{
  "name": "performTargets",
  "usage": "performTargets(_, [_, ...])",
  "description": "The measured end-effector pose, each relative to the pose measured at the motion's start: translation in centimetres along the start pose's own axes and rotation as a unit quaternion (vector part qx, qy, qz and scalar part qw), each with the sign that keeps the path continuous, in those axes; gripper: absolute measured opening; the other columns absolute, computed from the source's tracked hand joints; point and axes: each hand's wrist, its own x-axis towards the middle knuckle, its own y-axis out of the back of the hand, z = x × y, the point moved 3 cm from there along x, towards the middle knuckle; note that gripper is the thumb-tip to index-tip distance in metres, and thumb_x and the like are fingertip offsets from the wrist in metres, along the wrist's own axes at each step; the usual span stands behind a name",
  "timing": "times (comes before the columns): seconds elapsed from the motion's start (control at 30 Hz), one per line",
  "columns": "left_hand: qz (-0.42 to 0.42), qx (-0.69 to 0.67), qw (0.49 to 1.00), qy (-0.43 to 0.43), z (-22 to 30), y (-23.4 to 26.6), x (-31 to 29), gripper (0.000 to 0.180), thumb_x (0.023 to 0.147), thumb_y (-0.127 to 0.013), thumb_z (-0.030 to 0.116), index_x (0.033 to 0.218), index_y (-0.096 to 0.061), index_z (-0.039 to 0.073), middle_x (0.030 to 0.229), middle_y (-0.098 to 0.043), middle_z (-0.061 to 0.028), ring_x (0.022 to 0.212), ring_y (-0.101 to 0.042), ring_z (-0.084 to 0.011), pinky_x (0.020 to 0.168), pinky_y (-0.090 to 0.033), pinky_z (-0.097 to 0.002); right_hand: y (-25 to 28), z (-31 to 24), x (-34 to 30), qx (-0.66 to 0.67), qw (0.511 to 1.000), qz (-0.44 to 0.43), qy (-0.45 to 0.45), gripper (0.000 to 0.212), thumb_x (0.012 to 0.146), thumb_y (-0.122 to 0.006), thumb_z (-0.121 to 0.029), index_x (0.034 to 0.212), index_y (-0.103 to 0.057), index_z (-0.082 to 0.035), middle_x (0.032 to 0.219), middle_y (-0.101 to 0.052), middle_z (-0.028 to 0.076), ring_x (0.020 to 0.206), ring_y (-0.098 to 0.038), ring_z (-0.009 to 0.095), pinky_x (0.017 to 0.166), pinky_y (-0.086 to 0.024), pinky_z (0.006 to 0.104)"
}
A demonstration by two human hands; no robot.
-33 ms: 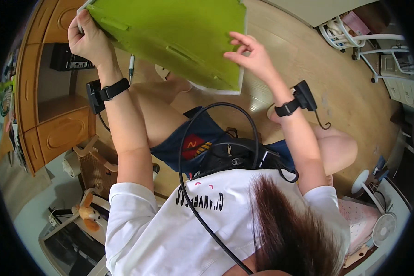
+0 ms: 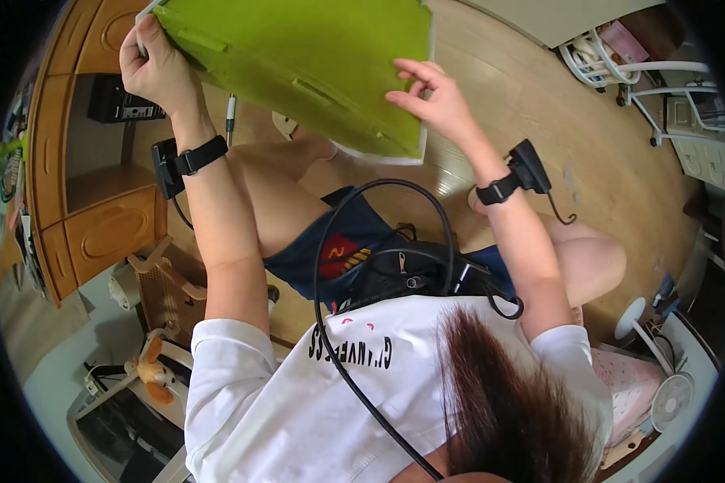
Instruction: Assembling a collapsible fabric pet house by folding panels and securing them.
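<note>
A large green panel (image 2: pixel 314 60) with a thin white edge is held up tilted at the top of the view. Its glossy surface shows creases and narrow raised strips, and its far part runs out of the picture. At the panel's upper left corner, my left hand (image 2: pixel 155 68) is closed on the edge, thumb on the green face. My right hand (image 2: pixel 437 97) is by the right edge, its thumb and fingers apart over the green surface. Whether those fingertips touch the panel, I cannot tell. Both wrists wear black straps with small devices.
A wooden cabinet (image 2: pixel 97 221) stands at the left, with a wicker chair (image 2: pixel 169 278) below it. White wheeled racks (image 2: pixel 660 88) are at the upper right. A white fan (image 2: pixel 673 401) stands at the lower right. A black cable (image 2: pixel 322 241) loops over my lap.
My right hand has shifted slightly left across the panel, thumb and fingers still apart. My left hand and the panel have hardly moved.
</note>
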Motion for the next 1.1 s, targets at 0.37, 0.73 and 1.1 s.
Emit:
performTargets(0.37, [0.019,-0.014,0.999,0.025,0.5,0.4,0.0,0.037,0.083,-0.061,0.034,0.082,-0.057,-0.003,0.076,-0.061,-0.0060,0.066,-0.056,-0.0100,0.060,-0.046,-0.0210,3.2,0.6,-1.0,0.109,0.988,0.020,-0.111,0.016,0.081,-0.060,-0.014,0.087,-0.063,0.001,0.075,-0.063,0.003,0.061,-0.056,0.007,0.057,-0.045,0.0203])
performTargets(0.73, [0.025,-0.021,0.999,0.026,-0.2,0.0,-0.5,0.030,0.082,-0.063,0.028,0.083,-0.059,-0.002,0.073,-0.060,-0.0023,0.063,-0.052,-0.0058,0.057,-0.043,-0.0184,1.2,-2.5,-2.1,0.123,0.989,-0.010,-0.082,0.010,0.080,-0.060,-0.011,0.084,-0.063,-0.001,0.066,-0.060,0.001,0.057,-0.055,0.006,0.052,-0.042,0.0201])
performTargets(1.1, [0.039,-0.003,0.999,0.020,1.7,-1.3,-0.7,0.023,0.086,-0.059,0.024,0.079,-0.059,0.002,0.064,-0.042,0.0085,0.058,-0.034,-0.0020,0.053,-0.031,-0.0163,0.4,-5.1,-2.5,0.103,0.994,0.030,-0.006,0.007,0.078,-0.063,-0.009,0.081,-0.064,-0.003,0.071,-0.056,0.003,0.058,-0.053,0.008,0.052,-0.041,0.0214])
